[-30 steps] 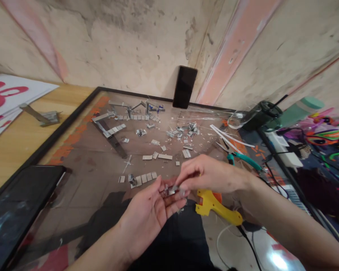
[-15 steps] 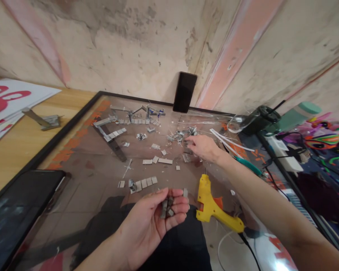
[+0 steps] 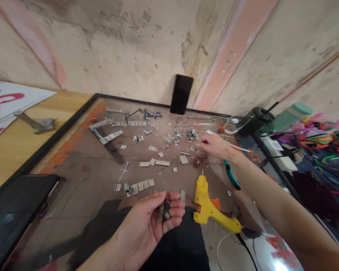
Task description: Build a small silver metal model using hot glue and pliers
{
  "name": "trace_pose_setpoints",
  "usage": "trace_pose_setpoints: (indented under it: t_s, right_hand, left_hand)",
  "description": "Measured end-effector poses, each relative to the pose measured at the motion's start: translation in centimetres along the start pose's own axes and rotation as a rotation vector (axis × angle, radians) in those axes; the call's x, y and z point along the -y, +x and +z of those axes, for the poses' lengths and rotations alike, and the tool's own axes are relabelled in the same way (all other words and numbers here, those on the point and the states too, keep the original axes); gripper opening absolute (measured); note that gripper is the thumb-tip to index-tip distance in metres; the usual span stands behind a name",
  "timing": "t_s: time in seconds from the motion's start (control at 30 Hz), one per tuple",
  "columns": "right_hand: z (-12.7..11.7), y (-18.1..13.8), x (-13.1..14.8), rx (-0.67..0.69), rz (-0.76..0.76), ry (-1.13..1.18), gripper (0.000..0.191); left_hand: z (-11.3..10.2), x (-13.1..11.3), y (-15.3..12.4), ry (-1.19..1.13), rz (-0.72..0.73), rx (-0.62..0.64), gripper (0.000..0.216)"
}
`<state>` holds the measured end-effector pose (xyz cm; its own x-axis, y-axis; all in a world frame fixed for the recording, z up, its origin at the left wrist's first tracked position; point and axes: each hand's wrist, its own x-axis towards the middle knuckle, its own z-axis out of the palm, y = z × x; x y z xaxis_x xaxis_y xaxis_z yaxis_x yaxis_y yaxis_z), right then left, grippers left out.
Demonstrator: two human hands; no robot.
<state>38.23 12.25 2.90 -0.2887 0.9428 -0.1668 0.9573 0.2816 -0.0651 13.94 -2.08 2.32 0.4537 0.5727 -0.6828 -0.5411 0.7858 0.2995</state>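
My left hand (image 3: 155, 220), palm up with curled fingers, cradles several small grey pieces (image 3: 163, 211) near the front of the glass-topped table. A flat grey strip (image 3: 182, 196) stands at its fingertips. Over the back right of the table, my right hand (image 3: 214, 146) points down with its fingers drawn together; whether anything is pinched there is hidden. Just left of it lie a crumpled grey clump (image 3: 191, 134) and a thin grey strip (image 3: 185, 153). A yellow hot glue gun (image 3: 205, 203) rests between my arms, its nozzle pointing away from me.
Rows of grey tiles (image 3: 142, 186) and angular grey assemblies (image 3: 135, 114) lie on the left half. A black phone (image 3: 182, 94) leans on the wall, and a dark device (image 3: 19, 207) lies front left. Teal-handled pliers (image 3: 231, 176) sit under my right forearm. A dark mug (image 3: 257, 120) stands back right.
My right hand has moved slightly right and away from the grey clump, its fingers now more drawn in. My left hand still holds the grey pieces. The view has shifted a little.
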Motion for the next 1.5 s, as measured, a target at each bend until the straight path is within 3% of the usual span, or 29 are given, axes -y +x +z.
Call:
trace_pose_setpoints:
  t_s: [0.13,0.3,0.73,0.93,1.3,1.5]
  right_hand:
    - [-0.1,-0.3,-0.7,-0.023,0.019,0.050,0.020]
    - [0.9,-0.1,-0.5,0.057,-0.021,0.122,0.020]
    - [1.3,-1.1,-1.6,0.209,0.090,0.397,0.022]
    - [1.8,-1.3,-1.5,0.225,0.118,0.240,0.024]
    - [0.5,-1.9,0.0,0.146,0.162,-0.216,0.025]
    - [-0.2,-0.9,2.4,0.078,0.014,-0.205,0.022]
  left_hand:
    - [0.0,-0.1,0.1,0.017,0.004,-0.012,0.024]
    - [-0.2,0.0,0.3,0.031,0.002,-0.001,0.022]
    - [-0.2,0.2,0.2,0.052,0.018,0.005,0.021]
    - [-0.6,0.3,0.4,0.064,0.017,-0.008,0.020]
    - [-0.5,0.5,0.5,0.054,0.006,0.006,0.022]
    - [-0.8,0.4,0.7,0.044,-0.001,0.067,0.021]
